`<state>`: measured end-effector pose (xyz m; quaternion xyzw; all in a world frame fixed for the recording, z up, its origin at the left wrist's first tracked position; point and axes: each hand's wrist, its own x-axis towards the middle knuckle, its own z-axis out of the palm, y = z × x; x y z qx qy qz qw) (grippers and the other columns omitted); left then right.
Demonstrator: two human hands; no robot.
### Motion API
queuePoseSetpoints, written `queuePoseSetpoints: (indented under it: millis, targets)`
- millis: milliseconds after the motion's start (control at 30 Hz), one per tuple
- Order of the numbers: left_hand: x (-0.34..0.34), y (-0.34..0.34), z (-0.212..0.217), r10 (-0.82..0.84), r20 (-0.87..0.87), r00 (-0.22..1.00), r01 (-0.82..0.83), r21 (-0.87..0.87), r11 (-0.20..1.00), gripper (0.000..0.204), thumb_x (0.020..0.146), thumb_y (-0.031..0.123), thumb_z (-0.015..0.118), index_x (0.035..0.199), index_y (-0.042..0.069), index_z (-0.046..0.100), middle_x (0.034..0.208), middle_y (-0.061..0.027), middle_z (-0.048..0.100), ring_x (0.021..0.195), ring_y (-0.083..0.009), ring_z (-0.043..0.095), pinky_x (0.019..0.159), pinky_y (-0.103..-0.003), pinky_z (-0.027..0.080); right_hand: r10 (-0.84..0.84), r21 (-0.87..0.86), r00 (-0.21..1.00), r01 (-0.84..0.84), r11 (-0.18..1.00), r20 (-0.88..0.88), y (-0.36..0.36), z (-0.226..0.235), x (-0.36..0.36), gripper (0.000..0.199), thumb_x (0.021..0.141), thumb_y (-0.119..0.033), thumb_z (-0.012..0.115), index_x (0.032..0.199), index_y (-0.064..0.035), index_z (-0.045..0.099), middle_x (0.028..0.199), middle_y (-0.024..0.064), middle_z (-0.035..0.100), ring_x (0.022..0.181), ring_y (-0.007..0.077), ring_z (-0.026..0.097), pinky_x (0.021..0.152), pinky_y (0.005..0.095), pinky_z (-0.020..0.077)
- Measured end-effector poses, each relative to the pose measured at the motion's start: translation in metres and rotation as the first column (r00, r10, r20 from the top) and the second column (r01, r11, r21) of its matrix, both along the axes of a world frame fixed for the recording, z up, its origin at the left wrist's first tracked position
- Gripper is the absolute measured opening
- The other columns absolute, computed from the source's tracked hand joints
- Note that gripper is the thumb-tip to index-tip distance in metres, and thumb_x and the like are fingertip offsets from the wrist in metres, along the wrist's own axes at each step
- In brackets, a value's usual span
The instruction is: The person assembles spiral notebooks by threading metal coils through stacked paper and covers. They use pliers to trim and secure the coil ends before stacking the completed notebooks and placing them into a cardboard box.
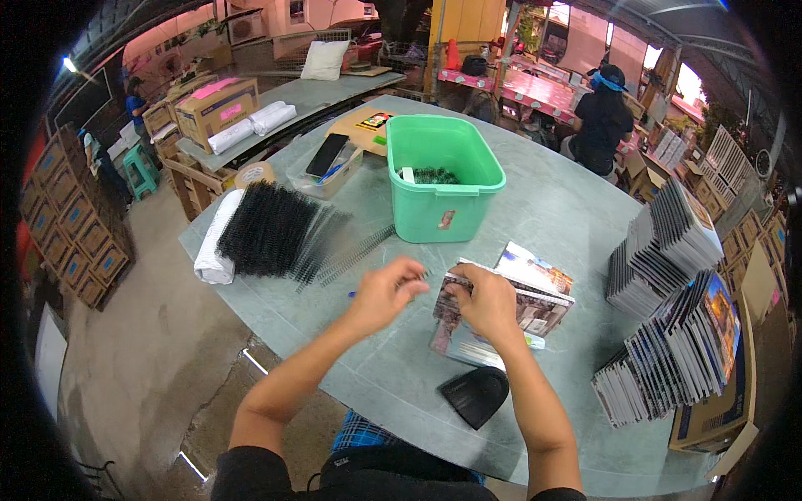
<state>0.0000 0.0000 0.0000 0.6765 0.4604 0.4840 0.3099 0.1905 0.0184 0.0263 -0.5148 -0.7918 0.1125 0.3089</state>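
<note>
My right hand (pixel 486 302) grips the upper left edge of a booklet (pixel 535 311) with a printed cover, tilted up above the table. To its left, my left hand (pixel 386 294) is closed with thumb and fingers together, a little apart from the booklet. A small dark bit shows at its fingertips, too blurred to name. Other booklets (pixel 539 269) lie behind and under the held one. Near my right forearm rests a black, rounded flat object (pixel 474 396). Beyond my left hand, loose black spiral binding coils (pixel 355 255) lie beside a thick pile of coils (pixel 266 230).
A green plastic bin (pixel 447 213) holding coils stands at the table's middle. Stacks of booklets (pixel 668 351) rise at the right, beside a cardboard box (pixel 710 417). A clear tray (pixel 317 179) carries a phone (pixel 327 155). A person (pixel 603 121) sits beyond the table.
</note>
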Motion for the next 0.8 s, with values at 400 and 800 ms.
queuePoseSetpoints:
  millis: [400, 800]
  targets:
    - [0.033, -0.003, -0.009, 0.242, -0.220, 0.945, -0.158, 0.339, 0.927, 0.016, 0.083, 0.013, 0.065, 0.092, 0.000, 0.062, 0.084, -0.0152, 0.064, 0.067, -0.0251, 0.063, 0.060, -0.032, 0.049, 0.001, 0.259, 0.997, -0.023, 0.966, 0.081, -0.006, -0.007, -0.005, 0.021, 0.068, -0.022, 0.071, 0.083, -0.0085, 0.066, 0.078, 0.0058, 0.066, 0.076, 0.0244, 0.062, 0.067, 0.0381, 0.0439]
    - [0.024, 0.000, -0.003, 0.070, -0.189, 0.980, -0.050, 0.109, 0.993, 0.027, 0.083, 0.023, 0.063, 0.102, 0.003, 0.059, 0.093, -0.0164, 0.060, 0.084, -0.0325, 0.058, 0.076, -0.042, 0.046, 0.037, 0.172, 0.994, -0.054, 0.984, 0.098, -0.012, -0.013, 0.002, 0.025, 0.076, -0.011, 0.062, 0.101, -0.0109, 0.062, 0.092, 0.0112, 0.066, 0.086, 0.0296, 0.062, 0.076, 0.0436, 0.0432]
